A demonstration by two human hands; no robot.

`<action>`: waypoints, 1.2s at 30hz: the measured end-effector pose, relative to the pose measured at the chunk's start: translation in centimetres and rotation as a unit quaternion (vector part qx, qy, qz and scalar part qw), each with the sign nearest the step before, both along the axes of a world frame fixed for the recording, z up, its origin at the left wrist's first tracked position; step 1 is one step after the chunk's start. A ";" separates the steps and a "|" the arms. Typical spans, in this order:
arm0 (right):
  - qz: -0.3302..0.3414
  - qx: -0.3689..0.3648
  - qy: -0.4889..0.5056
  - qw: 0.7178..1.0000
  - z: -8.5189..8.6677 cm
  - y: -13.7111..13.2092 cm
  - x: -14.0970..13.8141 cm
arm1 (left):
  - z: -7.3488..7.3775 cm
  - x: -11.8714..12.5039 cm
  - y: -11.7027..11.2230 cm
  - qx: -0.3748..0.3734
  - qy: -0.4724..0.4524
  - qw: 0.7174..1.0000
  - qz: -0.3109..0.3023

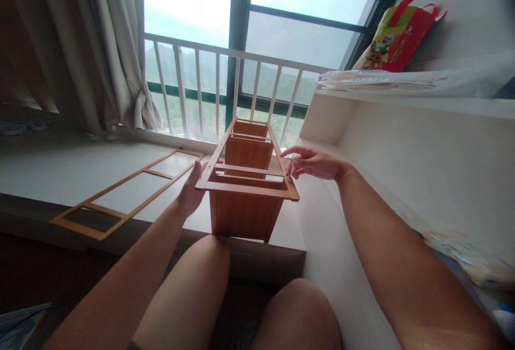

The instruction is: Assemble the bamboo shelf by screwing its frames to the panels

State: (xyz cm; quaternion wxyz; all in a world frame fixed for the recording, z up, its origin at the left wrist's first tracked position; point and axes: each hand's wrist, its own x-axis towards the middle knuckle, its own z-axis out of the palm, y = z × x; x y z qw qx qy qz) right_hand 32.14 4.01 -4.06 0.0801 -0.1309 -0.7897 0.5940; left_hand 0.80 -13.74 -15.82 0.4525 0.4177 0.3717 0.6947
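A reddish-brown wooden rack with solid panels stands on the white ledge, topped by a ladder-like frame with crossbars. My left hand grips the left edge of that frame near its front corner, its fingers partly hidden behind the wood. On the opposite side, my right hand is at the right rail, fingers bent and pinched together. Something thin and small seems to be between those fingertips, too small to name. A second, lighter wooden frame with crossbars lies flat on the ledge to the left.
The white ledge ends at a front edge above my knees. Behind it are a white railing and a window. A grey curtain hangs left. At right, a white shelf carries a red and yellow bag.
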 end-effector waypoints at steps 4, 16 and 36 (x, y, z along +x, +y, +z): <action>0.002 -0.005 -0.006 1.000 0.1 -0.1 -0.1 | 3.4 -1.3 0.4 -0.122 0.038 0.991 -0.044; -0.006 -0.008 0.001 1.000 0.0 -0.3 -0.1 | 3.1 -1.3 1.4 -0.180 -0.060 0.981 -0.041; -0.017 0.009 0.008 1.000 -0.1 -0.2 -0.1 | 3.4 -0.7 1.1 -0.175 -0.060 0.982 -0.034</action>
